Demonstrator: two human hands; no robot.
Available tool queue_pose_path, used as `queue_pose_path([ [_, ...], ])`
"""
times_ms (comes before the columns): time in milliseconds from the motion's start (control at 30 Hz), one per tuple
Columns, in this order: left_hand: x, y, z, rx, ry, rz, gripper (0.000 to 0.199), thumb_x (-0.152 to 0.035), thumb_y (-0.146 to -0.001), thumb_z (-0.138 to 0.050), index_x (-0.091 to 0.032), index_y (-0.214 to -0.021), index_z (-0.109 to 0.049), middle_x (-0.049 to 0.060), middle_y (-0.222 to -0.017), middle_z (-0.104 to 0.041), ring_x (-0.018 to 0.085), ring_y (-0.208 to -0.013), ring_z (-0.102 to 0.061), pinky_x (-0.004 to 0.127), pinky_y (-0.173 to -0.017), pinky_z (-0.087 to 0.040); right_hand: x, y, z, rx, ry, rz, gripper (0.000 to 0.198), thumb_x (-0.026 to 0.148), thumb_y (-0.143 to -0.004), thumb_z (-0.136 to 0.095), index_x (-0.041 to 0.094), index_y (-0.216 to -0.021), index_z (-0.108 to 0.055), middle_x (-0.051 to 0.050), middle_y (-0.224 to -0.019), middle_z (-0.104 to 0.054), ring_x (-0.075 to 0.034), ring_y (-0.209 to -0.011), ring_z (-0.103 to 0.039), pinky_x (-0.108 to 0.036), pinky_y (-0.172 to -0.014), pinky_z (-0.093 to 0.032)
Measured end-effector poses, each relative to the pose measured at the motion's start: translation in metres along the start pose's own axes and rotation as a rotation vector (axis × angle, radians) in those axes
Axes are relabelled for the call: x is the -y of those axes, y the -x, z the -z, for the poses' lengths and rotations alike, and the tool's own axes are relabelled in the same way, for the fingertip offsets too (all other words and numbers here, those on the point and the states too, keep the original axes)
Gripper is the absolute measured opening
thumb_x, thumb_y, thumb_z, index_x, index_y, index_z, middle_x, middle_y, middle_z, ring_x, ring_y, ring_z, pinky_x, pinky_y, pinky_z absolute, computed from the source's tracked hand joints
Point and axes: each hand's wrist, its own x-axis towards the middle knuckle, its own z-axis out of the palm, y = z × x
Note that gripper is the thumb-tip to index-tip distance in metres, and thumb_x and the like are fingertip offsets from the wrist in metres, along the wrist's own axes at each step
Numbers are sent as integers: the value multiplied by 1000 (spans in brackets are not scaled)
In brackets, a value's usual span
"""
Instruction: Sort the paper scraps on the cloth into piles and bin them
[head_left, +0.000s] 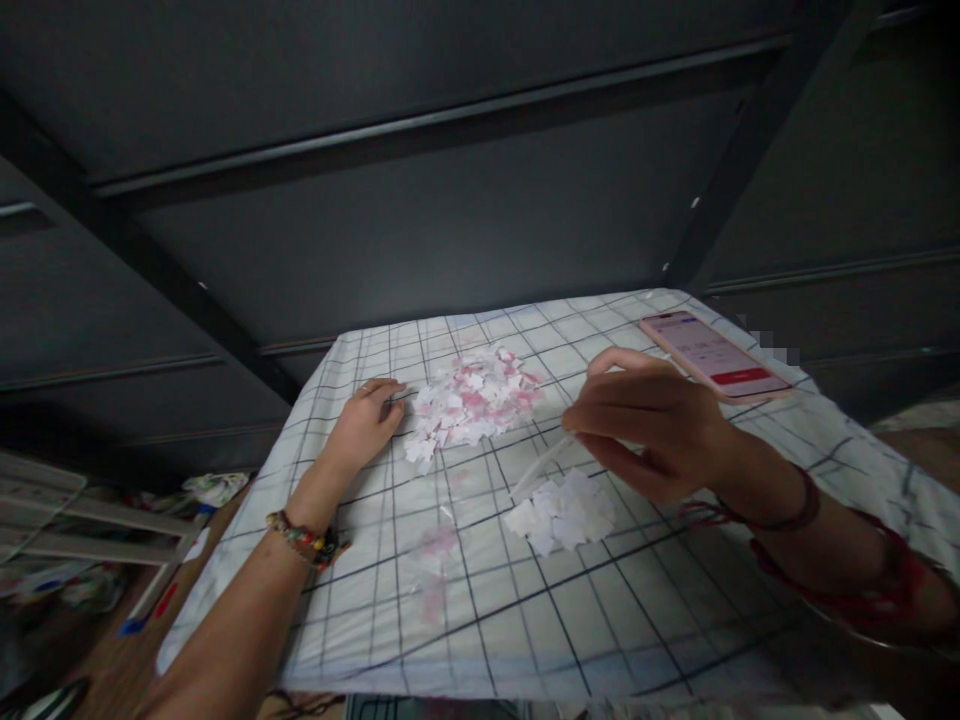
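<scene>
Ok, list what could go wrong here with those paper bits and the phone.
1. The phone lies close to the far right edge of the checked cloth; a nudge from the right hand might push it off.
2. The pink-and-white pile and the small white pile are loose scraps; a sweep of the left hand or a draught could scatter or mix them.
3. The thin white strip held in the right hand might tear or slip.
</scene>
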Motion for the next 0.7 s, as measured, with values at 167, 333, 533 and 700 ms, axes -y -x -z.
queue_pose_path([
  [167,-1,0,1,13,-10,-2,36,-29,-83,-40,-12,-106,-62,13,-113,-62,24,-107,-56,42,-98,-42,2,0,-13,-39,162,24,17,6,-81,-48,17,-93,-51,0,-71,-64,-11,-63,-57,-30,-70,-45],
  [333,-1,1,2,21,-10,2,35,-28,-83,-40,-13,-106,-62,12,-114,-61,24,-108,-55,41,-98,-42,12,-4,-24,62,207,76,18,2,-80,-42,15,-86,-53,1,-66,-62,-9,-61,-54,-28,-69,-43],
  [533,-1,1,2,28,0,-6,35,-30,-84,-40,-13,-105,-62,12,-113,-61,24,-108,-55,41,-98,-42,22,-10,-21,42,187,94,18,3,-83,-42,15,-85,-55,2,-64,-61,-9,-61,-53,-27,-69,-43],
  [700,-3,1,3,25,9,-5,35,-29,-84,-39,-13,-105,-62,13,-114,-61,25,-107,-55,42,-98,-42,20,-9,-19,73,215,89,19,2,-80,-42,14,-84,-56,2,-62,-59,-9,-58,-50,-28,-67,-43],
])
